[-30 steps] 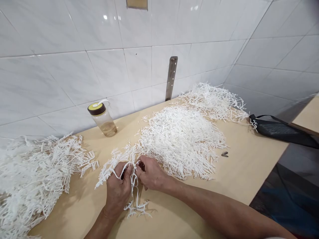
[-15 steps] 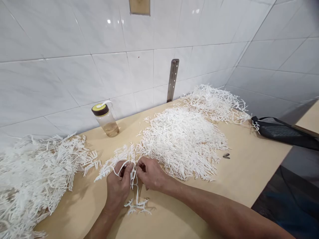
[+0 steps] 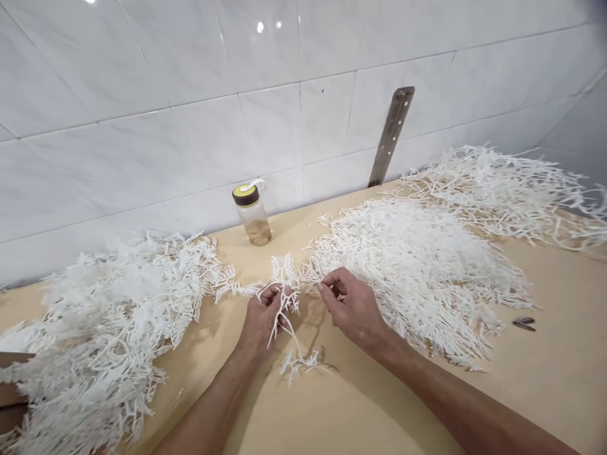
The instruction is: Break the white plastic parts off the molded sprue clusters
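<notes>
My left hand (image 3: 265, 319) pinches a branched white plastic sprig (image 3: 285, 303), whose forked twigs stand up above the fingers and hang down below them. To its right, my right hand (image 3: 353, 306) is closed, thumb against forefinger, at the near left edge of a heap of small white twig pieces (image 3: 417, 265). Whatever lies between those fingertips is too small to make out. On the left side spreads a heap of larger branched white sprigs (image 3: 128, 309).
A lidded bottle (image 3: 256, 221) with brownish liquid stands near the tiled wall. A metal strip with holes (image 3: 391, 136) leans there. More long white stems (image 3: 512, 189) lie at the back right. Small dark pieces (image 3: 524, 324) rest on the tabletop (image 3: 360, 411) at right.
My right hand has drawn away from the sprig to the right, toward the heap of small pieces. My left hand still holds the sprig. The view has shifted left.
</notes>
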Demonstrator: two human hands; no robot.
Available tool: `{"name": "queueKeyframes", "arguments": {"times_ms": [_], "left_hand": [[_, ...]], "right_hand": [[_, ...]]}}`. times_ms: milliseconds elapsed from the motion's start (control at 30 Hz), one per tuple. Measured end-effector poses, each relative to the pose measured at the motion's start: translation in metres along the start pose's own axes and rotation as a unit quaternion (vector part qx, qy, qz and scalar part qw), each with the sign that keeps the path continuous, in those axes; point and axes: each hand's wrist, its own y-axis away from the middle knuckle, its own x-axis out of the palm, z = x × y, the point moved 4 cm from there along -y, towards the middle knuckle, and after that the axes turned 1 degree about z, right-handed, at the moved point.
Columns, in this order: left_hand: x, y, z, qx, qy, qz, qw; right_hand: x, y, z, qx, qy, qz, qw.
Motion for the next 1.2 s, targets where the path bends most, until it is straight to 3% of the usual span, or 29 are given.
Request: {"name": "queueKeyframes", "arguments": {"times_ms": [100, 167, 300, 467, 667, 867, 1200], "left_hand": [[0.001, 0.002, -0.002, -0.004, -0.002, 0.003, 1.000], [0.000, 0.002, -0.002, 0.002, -0.006, -0.001, 1.000], [0.000, 0.001, -0.001, 0.021, -0.035, -0.008, 0.999], [0.005, 0.006, -0.004, 0.039, -0.081, -0.010, 0.996], [0.007, 0.005, -0.003, 0.067, -0.103, -0.005, 0.992], [0.006, 0.003, 0.000, 0.091, -0.134, -0.026, 0.986], [0.002, 0.002, 0.001, 0.022, -0.039, 0.011, 0.999]], "right_hand": [[-0.004, 0.000, 0.006, -0.073, 0.042, -0.008, 0.996], [0.002, 0.003, 0.007, -0.071, 0.018, 0.032, 0.997], [0.022, 0.011, 0.001, 0.056, -0.092, 0.155, 0.982], [0.035, 0.015, -0.010, 0.151, -0.162, 0.221, 0.950], [0.038, 0.014, -0.014, 0.159, -0.217, 0.226, 0.936], [0.036, 0.014, -0.011, 0.169, -0.152, 0.236, 0.945], [0.039, 0.015, -0.005, 0.123, -0.180, 0.215, 0.952]]}}
